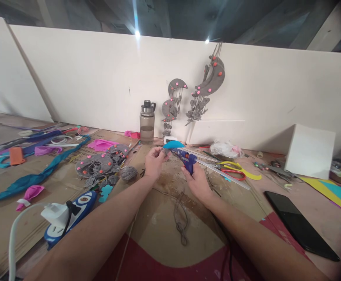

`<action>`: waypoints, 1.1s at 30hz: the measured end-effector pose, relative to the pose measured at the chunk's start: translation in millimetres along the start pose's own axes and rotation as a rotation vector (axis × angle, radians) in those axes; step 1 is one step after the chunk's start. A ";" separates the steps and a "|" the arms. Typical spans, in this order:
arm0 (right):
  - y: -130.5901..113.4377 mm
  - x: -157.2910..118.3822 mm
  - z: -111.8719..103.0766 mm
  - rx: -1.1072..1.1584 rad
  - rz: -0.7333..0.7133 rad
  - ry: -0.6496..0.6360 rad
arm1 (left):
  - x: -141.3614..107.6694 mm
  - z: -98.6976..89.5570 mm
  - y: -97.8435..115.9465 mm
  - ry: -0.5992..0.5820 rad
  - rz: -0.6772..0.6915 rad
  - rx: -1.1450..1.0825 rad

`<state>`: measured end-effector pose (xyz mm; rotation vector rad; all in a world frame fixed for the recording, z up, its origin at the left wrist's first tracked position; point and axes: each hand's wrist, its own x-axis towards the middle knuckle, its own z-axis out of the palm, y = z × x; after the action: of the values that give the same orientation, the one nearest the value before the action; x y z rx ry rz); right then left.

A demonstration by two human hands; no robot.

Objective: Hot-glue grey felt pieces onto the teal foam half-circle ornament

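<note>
At the middle of the table my left hand (pixel 155 159) is closed, pinching a bright blue curved felt piece (pixel 173 144); a bit of grey shows at the fingertips. My right hand (pixel 198 178) wraps the handle of a blue hot glue gun (pixel 189 163), its front end close beside the blue felt. A long clear glue stick (pixel 223 173) sticks out of the gun's back. Grey cord (pixel 180 218) lies looped on the cardboard between my forearms. A ball of grey yarn (pixel 128 173) sits left of my left hand.
Left are grey felt moons (pixel 97 164) with pink and orange dots and a blue power strip (pixel 79 208) with a white plug. A bottle (pixel 147 123) stands behind. Scissors (pixel 233 171) and a phone (pixel 300 224) lie right. Grey moon hangings (pixel 214 78) hang on the white board.
</note>
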<state>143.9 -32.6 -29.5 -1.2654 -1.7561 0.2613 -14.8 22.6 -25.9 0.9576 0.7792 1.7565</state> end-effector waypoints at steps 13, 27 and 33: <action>4.7 0.6 -0.5 0.056 0.011 0.003 | -0.5 2.0 7.0 0.037 -0.011 -0.078; 32.9 30.8 -12.9 0.247 0.467 -0.265 | 3.7 -0.8 2.5 0.092 -0.035 -0.127; 35.5 29.1 -28.2 -0.492 0.221 -0.134 | 2.2 3.1 3.5 0.038 0.000 -0.050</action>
<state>187.0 -1.6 -20.3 -1.8363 -1.8602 0.0358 -14.2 23.8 -20.8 0.8928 0.7556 1.7908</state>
